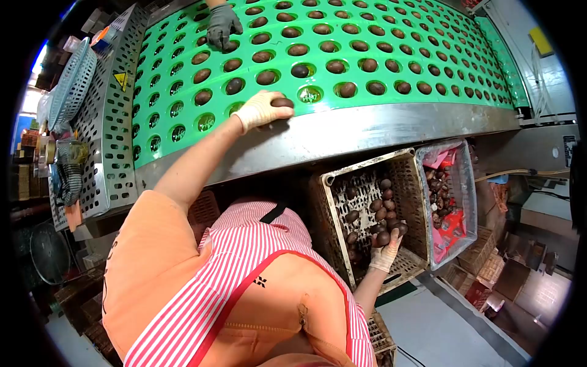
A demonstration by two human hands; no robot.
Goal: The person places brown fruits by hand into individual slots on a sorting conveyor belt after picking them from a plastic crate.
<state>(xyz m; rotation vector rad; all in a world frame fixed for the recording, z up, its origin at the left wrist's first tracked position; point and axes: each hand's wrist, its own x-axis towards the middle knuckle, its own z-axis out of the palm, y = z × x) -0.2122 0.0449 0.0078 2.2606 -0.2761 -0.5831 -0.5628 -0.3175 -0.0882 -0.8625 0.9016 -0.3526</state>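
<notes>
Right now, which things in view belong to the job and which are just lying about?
In the job: left hand, gripping a dark oval item; right hand, among similar items in the plastic crate; green cupped surface; co-worker's grey-gloved hand; possibly the grey tub.

Apparently lying about: pale blue basket; brown crates beyond the tub.

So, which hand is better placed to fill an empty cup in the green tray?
Probably the left hand: it holds a brown item near an empty cup, while the right hand is down in the crate.
</notes>
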